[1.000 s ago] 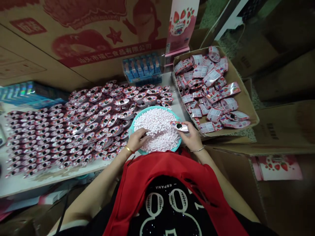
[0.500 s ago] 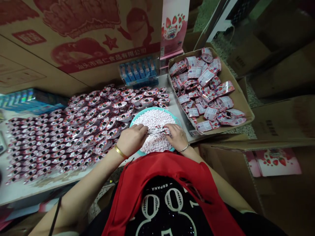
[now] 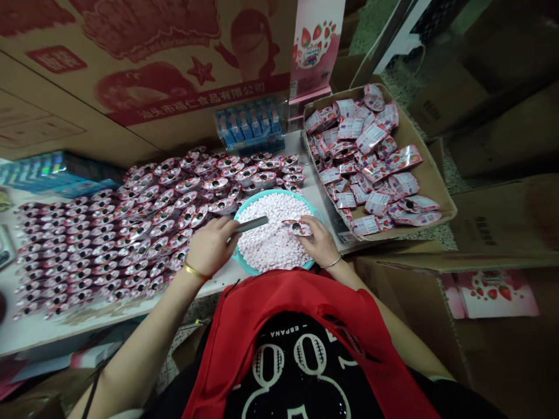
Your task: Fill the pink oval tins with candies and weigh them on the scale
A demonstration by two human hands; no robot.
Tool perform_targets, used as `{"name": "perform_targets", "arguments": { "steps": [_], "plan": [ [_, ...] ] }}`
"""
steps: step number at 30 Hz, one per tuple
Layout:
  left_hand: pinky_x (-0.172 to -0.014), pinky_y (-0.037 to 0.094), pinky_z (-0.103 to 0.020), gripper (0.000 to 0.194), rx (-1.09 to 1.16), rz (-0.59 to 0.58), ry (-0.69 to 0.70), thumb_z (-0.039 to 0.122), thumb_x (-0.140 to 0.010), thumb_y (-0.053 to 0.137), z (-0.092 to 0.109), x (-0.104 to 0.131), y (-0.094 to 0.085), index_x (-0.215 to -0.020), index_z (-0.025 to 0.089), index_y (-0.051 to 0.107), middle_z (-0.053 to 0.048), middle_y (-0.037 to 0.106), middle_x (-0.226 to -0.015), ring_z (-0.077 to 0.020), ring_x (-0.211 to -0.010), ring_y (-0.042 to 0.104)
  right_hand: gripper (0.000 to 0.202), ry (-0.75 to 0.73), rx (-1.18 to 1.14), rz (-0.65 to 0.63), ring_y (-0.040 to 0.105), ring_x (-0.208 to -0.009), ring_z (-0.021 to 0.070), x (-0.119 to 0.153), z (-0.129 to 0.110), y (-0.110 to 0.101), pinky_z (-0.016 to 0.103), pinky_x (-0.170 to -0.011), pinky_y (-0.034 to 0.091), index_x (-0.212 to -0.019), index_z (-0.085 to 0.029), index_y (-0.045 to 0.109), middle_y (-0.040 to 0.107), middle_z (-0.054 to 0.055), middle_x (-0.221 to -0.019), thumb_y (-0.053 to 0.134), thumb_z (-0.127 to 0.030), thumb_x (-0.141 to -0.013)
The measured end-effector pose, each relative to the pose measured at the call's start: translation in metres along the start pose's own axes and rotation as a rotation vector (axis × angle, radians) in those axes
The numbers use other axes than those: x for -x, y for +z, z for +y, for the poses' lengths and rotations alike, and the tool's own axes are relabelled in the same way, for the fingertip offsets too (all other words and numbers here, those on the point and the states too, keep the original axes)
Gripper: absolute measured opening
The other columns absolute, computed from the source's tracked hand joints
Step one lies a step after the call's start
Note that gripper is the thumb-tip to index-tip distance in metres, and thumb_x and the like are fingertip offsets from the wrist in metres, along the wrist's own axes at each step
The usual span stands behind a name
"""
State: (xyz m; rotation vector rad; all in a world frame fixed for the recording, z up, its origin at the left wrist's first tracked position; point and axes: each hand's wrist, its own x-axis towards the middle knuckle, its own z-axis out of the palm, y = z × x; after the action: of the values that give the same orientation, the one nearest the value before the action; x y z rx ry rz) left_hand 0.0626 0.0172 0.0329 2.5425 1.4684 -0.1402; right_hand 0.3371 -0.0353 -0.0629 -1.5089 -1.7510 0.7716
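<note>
My left hand (image 3: 212, 245) is closed around one end of a flat grey strip (image 3: 254, 223), perhaps a narrow scoop. Its free end reaches over a turquoise basin (image 3: 238, 257) full of small pale pink candies (image 3: 273, 250). On the basin's right side my right hand (image 3: 321, 241) grips a small strawberry-printed packet (image 3: 297, 227). The packet lies just above the candies, with a dark round hole facing up. A short gap separates the strip's tip from the packet.
Rows of similar packets (image 3: 105, 244) fill the table on the left. Beside the basin at right stands a cardboard tray (image 3: 442, 201) heaped with flatter packets. Behind are blue packs (image 3: 248, 125) and a large printed carton (image 3: 174, 87).
My left hand has drawn back to the left, away from the packet, and the grey strip now shows plainly. The right hand still keeps the packet over the candies.
</note>
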Motion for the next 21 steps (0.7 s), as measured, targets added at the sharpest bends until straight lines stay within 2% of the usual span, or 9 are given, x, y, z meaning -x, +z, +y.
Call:
{"name": "perform_targets", "arguments": {
  "steps": [2,4,7,10,13,16,19,21],
  "plan": [
    [-0.070,0.043,-0.032,0.022,-0.006,-0.071,-0.075,0.032,-0.090,0.044,-0.019,0.004,0.029,-0.097,0.019,0.061,-0.009,0.061,-0.091,-0.0231,-0.087,0.057,0.035,0.086,-0.074,0.031,0.059,-0.106,0.0249,-0.002,0.008,0.000,0.039,-0.091,0.047,-0.115,-0.020,0.052,0.062,0.011,-0.115,0.059,-0.032,-0.082],
    [-0.074,0.044,-0.033,0.021,0.013,-0.138,-0.095,0.030,-0.089,0.045,-0.024,0.003,0.062,-0.096,0.019,0.061,-0.009,0.061,-0.094,-0.0235,-0.091,0.056,0.037,0.176,-0.121,0.037,0.062,-0.098,0.0238,-0.004,0.013,0.002,0.036,-0.085,0.049,-0.113,-0.021,0.052,0.064,0.009,-0.108,0.061,-0.038,-0.081],
    [-0.080,0.044,-0.033,0.020,0.118,-0.162,-0.073,0.029,-0.089,0.046,-0.008,-0.009,0.106,-0.100,0.019,0.060,-0.009,0.062,-0.099,-0.0228,-0.096,0.056,0.039,0.255,-0.159,0.000,0.064,-0.088,0.0223,-0.009,0.016,0.008,0.033,-0.079,0.050,-0.111,-0.021,0.051,0.066,0.007,-0.099,0.061,-0.044,-0.080],
    [-0.081,0.045,-0.033,0.021,0.234,-0.144,-0.061,0.027,-0.088,0.048,0.017,-0.026,0.133,-0.104,0.019,0.058,-0.008,0.062,-0.103,-0.0225,-0.098,0.056,0.043,0.292,-0.144,-0.040,0.064,-0.084,0.0218,-0.012,0.016,0.013,0.032,-0.076,0.049,-0.110,-0.021,0.051,0.066,0.005,-0.096,0.063,-0.046,-0.079],
    [-0.082,0.045,-0.034,0.023,0.312,-0.120,-0.064,0.024,-0.086,0.050,0.026,-0.035,0.145,-0.106,0.020,0.058,-0.008,0.062,-0.106,-0.0225,-0.099,0.056,0.044,0.300,-0.148,-0.068,0.064,-0.083,0.0216,-0.015,0.015,0.016,0.032,-0.076,0.049,-0.110,-0.021,0.051,0.066,0.004,-0.095,0.063,-0.048,-0.078],
    [-0.085,0.045,-0.033,0.025,0.392,-0.095,-0.032,0.024,-0.086,0.050,0.021,-0.033,0.147,-0.109,0.019,0.057,-0.007,0.061,-0.107,-0.0216,-0.099,0.057,0.043,0.272,-0.199,-0.093,0.064,-0.085,0.0206,-0.015,0.012,0.015,0.032,-0.078,0.050,-0.110,-0.021,0.051,0.065,0.004,-0.097,0.063,-0.048,-0.078],
    [-0.085,0.045,-0.032,0.026,0.466,-0.056,0.013,0.025,-0.086,0.050,0.011,-0.026,0.145,-0.111,0.019,0.056,-0.007,0.061,-0.105,-0.0199,-0.097,0.057,0.043,0.242,-0.217,-0.036,0.063,-0.089,0.0204,-0.013,0.006,0.011,0.031,-0.079,0.050,-0.110,-0.021,0.050,0.065,0.005,-0.099,0.063,-0.047,-0.079],
    [-0.083,0.045,-0.031,0.026,0.506,-0.023,0.057,0.032,-0.088,0.052,0.006,-0.021,0.140,-0.110,0.019,0.057,-0.007,0.062,-0.099,-0.0188,-0.093,0.057,0.042,0.224,-0.184,0.023,0.063,-0.089,0.0205,-0.009,0.002,0.005,0.031,-0.079,0.050,-0.112,-0.020,0.050,0.065,0.006,-0.100,0.062,-0.045,-0.080]
  ]
}}
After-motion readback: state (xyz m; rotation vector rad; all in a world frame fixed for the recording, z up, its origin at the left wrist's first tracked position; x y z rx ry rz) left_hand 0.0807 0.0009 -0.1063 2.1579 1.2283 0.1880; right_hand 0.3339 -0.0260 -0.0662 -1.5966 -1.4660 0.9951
